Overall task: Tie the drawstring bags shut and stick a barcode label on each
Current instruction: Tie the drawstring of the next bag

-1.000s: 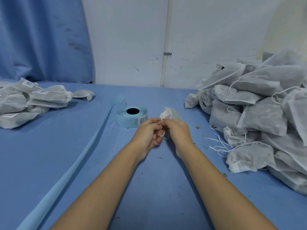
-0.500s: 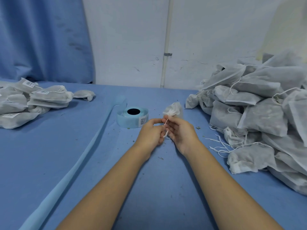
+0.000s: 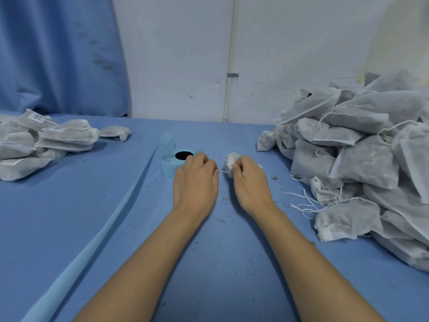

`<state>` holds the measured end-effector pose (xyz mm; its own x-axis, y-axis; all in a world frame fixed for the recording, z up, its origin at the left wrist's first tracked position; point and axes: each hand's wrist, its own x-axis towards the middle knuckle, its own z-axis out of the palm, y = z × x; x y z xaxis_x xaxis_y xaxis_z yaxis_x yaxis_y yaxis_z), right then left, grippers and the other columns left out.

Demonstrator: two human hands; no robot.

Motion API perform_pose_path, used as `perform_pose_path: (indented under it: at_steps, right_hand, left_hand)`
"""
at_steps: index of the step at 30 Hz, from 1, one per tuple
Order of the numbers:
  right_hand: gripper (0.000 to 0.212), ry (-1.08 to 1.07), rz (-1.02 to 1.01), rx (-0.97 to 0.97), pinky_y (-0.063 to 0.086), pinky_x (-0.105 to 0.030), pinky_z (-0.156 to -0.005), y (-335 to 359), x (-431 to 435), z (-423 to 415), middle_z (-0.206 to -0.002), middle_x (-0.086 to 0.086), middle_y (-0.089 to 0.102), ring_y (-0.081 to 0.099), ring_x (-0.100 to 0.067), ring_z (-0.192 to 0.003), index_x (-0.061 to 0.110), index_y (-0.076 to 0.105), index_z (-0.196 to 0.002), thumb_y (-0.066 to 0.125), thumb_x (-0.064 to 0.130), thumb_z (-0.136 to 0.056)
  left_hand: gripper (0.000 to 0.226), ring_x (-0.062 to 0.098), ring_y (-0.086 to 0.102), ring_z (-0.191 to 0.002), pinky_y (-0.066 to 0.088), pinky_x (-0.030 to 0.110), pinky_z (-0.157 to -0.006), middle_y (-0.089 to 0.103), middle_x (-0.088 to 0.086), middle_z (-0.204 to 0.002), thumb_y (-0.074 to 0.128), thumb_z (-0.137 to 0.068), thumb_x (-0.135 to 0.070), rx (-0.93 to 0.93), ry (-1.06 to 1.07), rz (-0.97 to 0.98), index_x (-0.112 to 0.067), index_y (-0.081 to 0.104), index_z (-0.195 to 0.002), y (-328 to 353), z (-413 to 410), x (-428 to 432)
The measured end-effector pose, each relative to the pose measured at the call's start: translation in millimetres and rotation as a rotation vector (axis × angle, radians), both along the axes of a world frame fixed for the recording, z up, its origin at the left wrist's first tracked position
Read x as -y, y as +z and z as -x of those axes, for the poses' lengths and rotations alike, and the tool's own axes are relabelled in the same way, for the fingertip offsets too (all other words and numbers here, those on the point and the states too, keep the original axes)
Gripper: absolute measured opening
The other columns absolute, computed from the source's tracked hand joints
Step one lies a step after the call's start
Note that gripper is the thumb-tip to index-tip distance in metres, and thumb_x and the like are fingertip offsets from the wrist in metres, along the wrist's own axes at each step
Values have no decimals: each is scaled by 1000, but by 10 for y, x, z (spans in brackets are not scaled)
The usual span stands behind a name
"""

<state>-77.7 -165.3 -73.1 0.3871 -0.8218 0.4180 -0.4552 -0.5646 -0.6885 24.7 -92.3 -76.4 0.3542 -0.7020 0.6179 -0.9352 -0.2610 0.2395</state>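
A small white drawstring bag [image 3: 231, 160] lies on the blue table just beyond my right hand [image 3: 249, 182], which mostly hides it. Between my two hands runs a taut white drawstring [image 3: 224, 172]. My right hand pinches one end by the bag's gathered neck. My left hand [image 3: 196, 182] pinches the other end, palm down, its fingers over the near edge of the blue label roll [image 3: 180, 160].
A big heap of untied grey-white bags [image 3: 362, 163] with loose strings fills the right side. A smaller pile of labelled bags [image 3: 46, 140] lies at the far left. A long strip of blue label backing [image 3: 92, 238] trails from the roll toward the near left.
My hands have drawn apart, the left one moving left toward the label roll, pulling the string taut. The bag has sunk lower behind my right hand.
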Motion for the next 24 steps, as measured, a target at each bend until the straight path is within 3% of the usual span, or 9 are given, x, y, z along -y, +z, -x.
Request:
perform_pose_path:
  at_steps: [5,8,10,12,14,16,19,21,24]
  right_hand:
    - [15,-43,224,-195,22,-31,-65,-5,-36,19,-96,-5,50,43,-25,-93,17,37,-83,35,16,-98]
    - [11,-49,368,-309,24,-30,-67,-21,-67,17,-107,-1,55,44,-22,-99,17,45,-89,37,15,-96]
    - [16,-50,418,-308,29,-30,-69,-30,-75,20,-114,2,58,46,-21,-104,13,55,-100,40,13,-94]
    - [27,-45,415,-258,37,-33,-77,-32,-81,26,-128,4,57,47,-22,-112,12,59,-113,42,9,-92]
    - [40,-19,402,-209,40,-34,-83,-53,-82,23,-139,6,52,45,-20,-118,13,57,-124,45,5,-88]
    - [47,15,328,-124,38,-28,-86,-79,-75,6,-142,10,48,42,-15,-121,18,54,-131,44,5,-88]
    - [43,68,119,109,32,-19,-85,-90,-75,-5,-126,19,57,45,-11,-116,29,61,-121,45,5,-90]
    - [40,146,-109,369,37,-17,-89,-66,-88,-7,-110,21,62,51,-9,-112,36,66,-105,48,3,-90]
    - [37,304,-386,630,46,-15,-81,-23,-84,19,-99,3,70,63,-6,-94,21,71,-93,46,-5,-87]
  left_hand:
    - [22,18,45,-119,34,29,-83,43,-6,-145,43,-99,-19,-80,-193,1,-12,63,-103,-6,36,24]
    - [34,7,35,-134,29,9,-98,33,-9,-152,40,-100,-10,-318,-461,14,-11,52,-131,-25,59,49]
    - [41,9,32,-137,22,-1,-99,35,-1,-151,39,-100,-5,-479,-518,54,-7,41,-141,-28,63,62]
    - [41,14,43,-130,34,11,-102,47,3,-141,39,-100,-3,-635,-533,124,-9,41,-141,-23,60,67]
    - [35,17,56,-115,46,25,-96,60,-6,-118,39,-99,-1,-753,-554,180,-9,51,-131,-13,67,71]
    - [22,15,60,-107,50,26,-91,57,-23,-106,41,-99,-2,-886,-567,218,-7,59,-110,-10,76,72]
    - [23,16,61,-101,51,31,-88,59,-24,-107,42,-99,-6,-1022,-570,220,-15,54,-82,-15,67,92]
    - [20,12,59,-93,52,31,-85,62,-15,-96,42,-100,-10,-1025,-558,177,-14,56,-86,-35,47,97]
    - [17,11,56,-86,51,31,-77,60,-2,-90,40,-101,-14,-1014,-523,137,-12,52,-90,-48,23,99]
